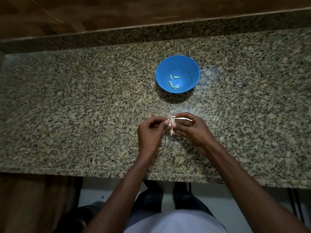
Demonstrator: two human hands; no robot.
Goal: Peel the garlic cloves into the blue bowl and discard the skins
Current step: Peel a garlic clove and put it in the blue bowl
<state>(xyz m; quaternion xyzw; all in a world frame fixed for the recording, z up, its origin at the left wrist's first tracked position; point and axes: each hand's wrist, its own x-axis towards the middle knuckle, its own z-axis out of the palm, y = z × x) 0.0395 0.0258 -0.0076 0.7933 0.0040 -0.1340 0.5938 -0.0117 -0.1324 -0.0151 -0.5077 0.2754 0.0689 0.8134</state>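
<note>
Head view: garlic clove upright (both hands).

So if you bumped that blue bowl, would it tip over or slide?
The blue bowl probably slides rather than tips: it sits wide and low on the smooth granite counter. It looks like light plastic, and only a few peeled cloves weigh it down, so a nudge would likely move it easily.

- We see a speckled grey-and-beige granite countertop with a raised rear ledge.
- We see brown wood-grain panelling behind it.
- We see a pale floor below the counter edge.
- Lighting is dim, with one glare patch on the stone.
</note>
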